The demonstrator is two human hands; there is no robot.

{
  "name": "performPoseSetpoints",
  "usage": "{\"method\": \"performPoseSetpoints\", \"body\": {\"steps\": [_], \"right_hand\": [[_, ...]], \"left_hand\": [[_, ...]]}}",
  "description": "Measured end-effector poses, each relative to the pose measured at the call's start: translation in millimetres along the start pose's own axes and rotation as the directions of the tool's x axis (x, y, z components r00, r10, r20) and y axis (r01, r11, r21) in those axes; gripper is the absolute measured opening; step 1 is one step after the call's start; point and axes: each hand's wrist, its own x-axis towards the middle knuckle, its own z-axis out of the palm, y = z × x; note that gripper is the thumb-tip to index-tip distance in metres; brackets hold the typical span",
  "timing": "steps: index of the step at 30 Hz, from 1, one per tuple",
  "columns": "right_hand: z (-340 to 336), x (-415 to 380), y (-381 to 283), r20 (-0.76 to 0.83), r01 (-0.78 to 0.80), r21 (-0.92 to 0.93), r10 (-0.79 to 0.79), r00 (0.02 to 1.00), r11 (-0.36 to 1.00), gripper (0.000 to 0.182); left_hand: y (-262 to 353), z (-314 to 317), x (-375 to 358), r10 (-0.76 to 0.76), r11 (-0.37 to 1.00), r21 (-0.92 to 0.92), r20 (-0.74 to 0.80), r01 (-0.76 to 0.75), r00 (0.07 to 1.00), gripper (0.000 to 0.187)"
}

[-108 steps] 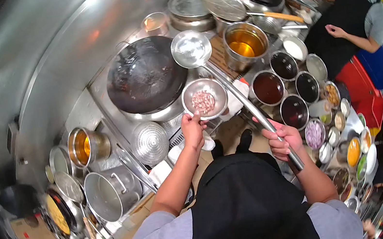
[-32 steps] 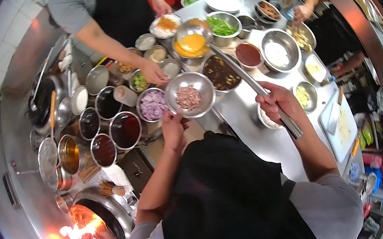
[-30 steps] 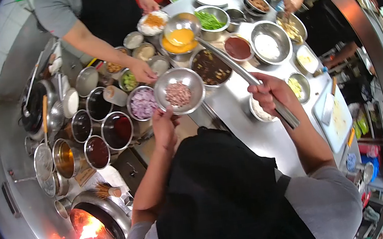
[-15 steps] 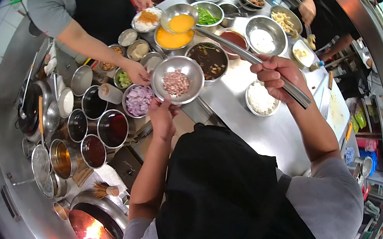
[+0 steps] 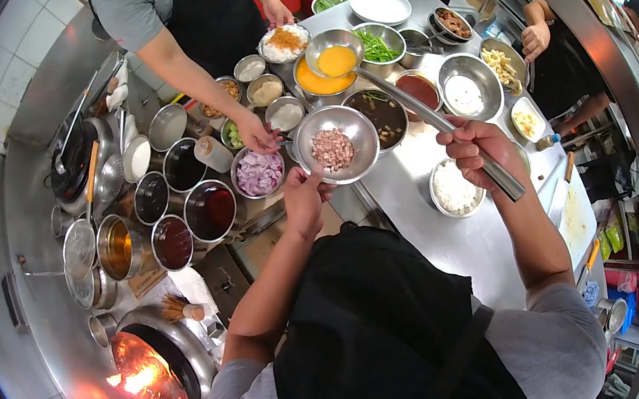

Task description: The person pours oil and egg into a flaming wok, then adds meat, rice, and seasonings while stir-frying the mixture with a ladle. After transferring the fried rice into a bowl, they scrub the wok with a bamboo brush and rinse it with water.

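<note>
My left hand (image 5: 307, 203) grips the near rim of a steel bowl (image 5: 364, 140) holding chopped pinkish meat (image 5: 332, 149). In my right hand (image 5: 481, 151) is the long metal handle of a ladle (image 5: 412, 105). The ladle's cup, with yellow beaten egg (image 5: 336, 61) in it, hangs over a bowl of the same yellow liquid (image 5: 325, 84). A co-worker's hand (image 5: 259, 133) reaches in close to the left rim of the meat bowl, above a bowl of chopped purple onion (image 5: 258, 173).
Flames (image 5: 142, 377) rise in a wok at lower left. Steel pots of dark sauce (image 5: 211, 210) and oil (image 5: 120, 248) stand on the left. On the steel table (image 5: 419, 210) are a bowl of white rice (image 5: 455, 186) and a pan of dark sauce (image 5: 375, 120). Another person works at right.
The view has shifted, so most things sit farther right and lower. The co-worker's fingers have shifted along the meat bowl's left side. The wok flames look larger. Both my hands keep their holds.
</note>
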Motion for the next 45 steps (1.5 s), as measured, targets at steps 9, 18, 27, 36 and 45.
{"method": "performPoseSetpoints", "body": {"steps": [9,18,27,36,45], "right_hand": [[-2.9,12.0,12.5,-0.157,-0.017,-0.381,-0.046,0.987,0.924,0.057],[1.2,13.4,13.9,-0.156,-0.058,-0.390,-0.004,0.988,0.919,0.060],[-4.8,2.3,-10.5,0.015,-0.029,-0.020,0.030,0.999,0.999,0.053],[24.8,-36.1,-27.9,0.012,0.037,0.071,-0.038,0.999,0.997,0.055],[78.4,-98.6,-12.5,-0.066,-0.110,-0.152,0.101,0.993,0.982,0.069]], "left_hand": [[2.0,2.4,-14.6,-0.028,1.000,0.006,-0.050,0.029,0.998,0.025],[2.0,-0.3,-16.0,-0.032,0.999,0.002,-0.062,0.032,0.998,0.026],[3.2,1.7,-9.8,-0.060,0.998,0.001,-0.064,0.060,0.996,0.025],[8.7,76.2,97.8,-0.118,0.956,-0.267,0.026,0.120,0.993,0.018],[41.8,56.2,64.0,0.051,0.919,-0.375,-0.190,-0.120,0.981,0.024]]}}
